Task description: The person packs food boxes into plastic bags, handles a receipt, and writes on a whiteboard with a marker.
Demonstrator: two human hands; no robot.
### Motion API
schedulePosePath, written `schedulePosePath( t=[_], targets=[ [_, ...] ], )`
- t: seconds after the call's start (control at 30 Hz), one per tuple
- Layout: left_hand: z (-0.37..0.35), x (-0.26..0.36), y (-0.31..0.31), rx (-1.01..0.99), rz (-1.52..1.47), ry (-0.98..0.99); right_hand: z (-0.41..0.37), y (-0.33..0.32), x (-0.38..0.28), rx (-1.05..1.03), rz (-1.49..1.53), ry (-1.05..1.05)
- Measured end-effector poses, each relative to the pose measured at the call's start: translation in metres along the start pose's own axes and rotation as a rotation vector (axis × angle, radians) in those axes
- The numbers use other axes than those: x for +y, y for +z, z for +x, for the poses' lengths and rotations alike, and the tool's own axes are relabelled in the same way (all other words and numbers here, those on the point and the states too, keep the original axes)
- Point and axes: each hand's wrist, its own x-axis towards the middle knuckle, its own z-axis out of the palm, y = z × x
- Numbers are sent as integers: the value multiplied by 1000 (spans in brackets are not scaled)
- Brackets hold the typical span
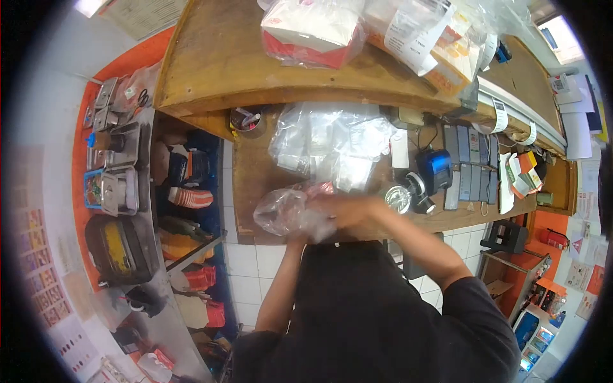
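A clear plastic bag (279, 211) is spread at the front left edge of the wooden counter (255, 167). Behind and under its crumpled part is my left hand (299, 231), its fingers mostly hidden by the plastic. My right hand (341, 212) reaches across to the bag's right side, blurred by motion, so its fingers cannot be made out. Something reddish (317, 187) shows at the bag's upper edge. Just beyond my hands lies a pile of clear plastic bags (325, 137).
Right of the pile stand a roll of clear tape (398, 198), a dark blue device (434, 171) and grey boxes (469, 150). A cup of pens (248, 121) sits at the back left. Overhead, a wooden shelf (211, 70) holds wrapped boxes (311, 32).
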Motion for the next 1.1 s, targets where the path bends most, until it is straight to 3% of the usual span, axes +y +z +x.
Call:
schedulePosePath(
  t=[0.03, 0.07, 0.1, 0.13, 0.17, 0.2, 0.27, 0.33, 0.4, 0.67, 0.77, 0.8, 0.83, 0.87, 0.9, 0.93, 0.97, 1.0, 1.03, 1.1],
  targets=[
    [7, 12, -4, 15, 19, 20, -23, -37, 3, -34, 120, 51],
    [11, 16, -5, 32, 41, 38, -43, -73, 18, -8, 239, 270],
    [8, 10, -4, 33, 36, 38, -63, -103, 13, 343, 278, 449],
    [1, -4, -2, -20, 41, 34, -84, -129, 86, 491, 154, 463],
    [-10, -22, 0, -74, 49, 30, -96, -154, 103, 683, -148, 824],
    [-20, -43, 2, -128, 58, 25, -105, -160, 106, 1085, -267, 710],
    [-35, -75, 6, -242, 77, 13, -144, -160, 284, 1558, -371, 120],
    [-34, -79, 7, -323, 85, -2, -157, -162, 272, 1472, -627, 462],
    [-30, -72, 10, -294, 65, -26, -151, -162, 269, 1438, -704, 558],
    [-7, -36, 13, -75, -113, -196, -158, -158, 278, 1399, -830, 575],
    [15, -8, 3, -26, -200, -273, -187, -156, 296, 1384, -1127, 548],
    [31, 8, -7, -177, 120, -125, -171, -146, 264, 1591, -796, 283],
    [40, 17, -12, -322, 439, 34, -167, -147, 241, 1652, -474, 271],
    [38, 19, -14, -327, 443, 52, -166, -150, 216, 1692, -150, 250],
    [36, 19, -17, -347, 384, 7, -164, -150, 176, 1628, -724, 447],
    [33, 18, -20, -366, 326, -37, -167, -146, 163, 1652, -726, 447],
    [28, 5, -23, -365, 331, -16, -170, -143, 154, 1678, -421, 509],
    [21, -20, -27, -488, 204, -29, -170, -140, 145, 1676, -115, 554],
    [13, -41, -31, -612, 77, -45, -156, -132, 128, 1818, -101, 374],
    [-1, -63, -34, -613, 112, 100, -127, -103, 93, 1847, -16, 290]
  ],
)
